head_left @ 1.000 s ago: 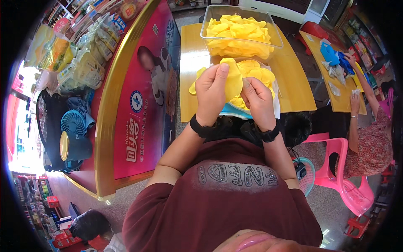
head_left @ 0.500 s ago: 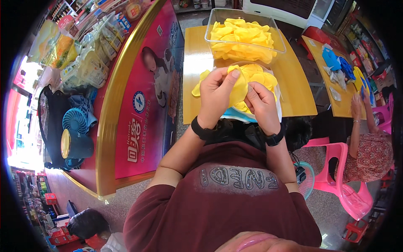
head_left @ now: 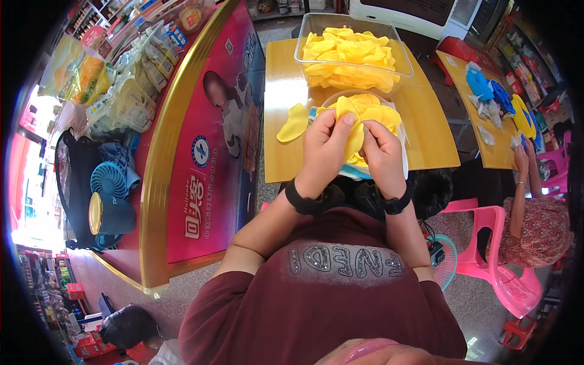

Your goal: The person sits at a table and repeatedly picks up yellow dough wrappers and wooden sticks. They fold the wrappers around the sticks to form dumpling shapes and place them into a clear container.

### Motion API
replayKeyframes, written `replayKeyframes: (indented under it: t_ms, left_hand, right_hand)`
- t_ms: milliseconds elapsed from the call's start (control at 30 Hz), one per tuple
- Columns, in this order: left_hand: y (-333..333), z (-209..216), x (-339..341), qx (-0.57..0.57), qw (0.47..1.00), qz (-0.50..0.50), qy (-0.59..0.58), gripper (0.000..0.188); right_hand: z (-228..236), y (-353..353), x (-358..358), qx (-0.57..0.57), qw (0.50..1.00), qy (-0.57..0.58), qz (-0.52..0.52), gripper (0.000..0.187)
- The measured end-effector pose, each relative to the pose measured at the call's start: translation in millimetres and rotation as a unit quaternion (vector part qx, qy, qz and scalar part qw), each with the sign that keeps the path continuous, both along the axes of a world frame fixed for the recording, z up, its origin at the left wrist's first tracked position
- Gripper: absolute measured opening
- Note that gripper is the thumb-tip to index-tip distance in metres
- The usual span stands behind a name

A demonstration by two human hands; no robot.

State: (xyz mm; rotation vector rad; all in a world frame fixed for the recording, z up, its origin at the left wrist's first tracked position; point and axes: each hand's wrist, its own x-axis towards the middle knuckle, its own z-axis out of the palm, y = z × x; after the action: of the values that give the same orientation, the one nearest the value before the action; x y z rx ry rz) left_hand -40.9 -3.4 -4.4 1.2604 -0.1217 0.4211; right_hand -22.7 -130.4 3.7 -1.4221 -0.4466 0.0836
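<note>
Over the near side of a yellow-brown table, my left hand [head_left: 326, 146] and my right hand [head_left: 383, 149] are close together. Both are closed on one soft yellow petal-shaped piece [head_left: 350, 143], thumbs uppermost, and the fingers hide much of it. Just beyond and beneath them, a heap of similar yellow pieces [head_left: 380, 112] fills a round container whose rim is mostly covered. A single yellow piece [head_left: 295, 123] lies flat on the table, left of my left hand. Farther back stands a clear plastic bin [head_left: 403, 45] piled with more yellow pieces [head_left: 350, 45].
To the left, a pink counter with a gold edge [head_left: 152, 182] carries packaged goods, a blue fan [head_left: 110, 179] and a dark cup-like container [head_left: 112, 211]. At the right, another person's hands [head_left: 525, 155] work by a second table [head_left: 462, 79]. Pink plastic chairs [head_left: 477, 243] stand between.
My left hand has moved right and slightly down, closer to my right hand. The held yellow piece looks narrower between my fingers. The loose piece at the left is now fully uncovered.
</note>
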Motion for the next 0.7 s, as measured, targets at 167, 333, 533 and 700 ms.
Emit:
replayKeyframes:
  t_ms: [167,333,533,700]
  left_hand:
    - [6,14,0,-0.022,1.000,-0.010,-0.007,0.019]
    - [32,15,6,0.252,0.950,0.071,-0.170,0.018]
    - [42,29,3,0.301,0.916,0.015,-0.265,0.024]
    - [17,22,6,0.013,0.999,0.027,-0.021,0.025]
  right_hand:
    - [3,-7,4,-0.015,0.999,-0.003,0.042,0.015]
    - [6,-16,10,-0.137,0.985,-0.049,0.093,0.016]
    - [3,-13,13,-0.084,0.995,-0.042,0.019,0.016]
    - [4,-13,12,-0.079,0.996,-0.042,0.025,0.016]
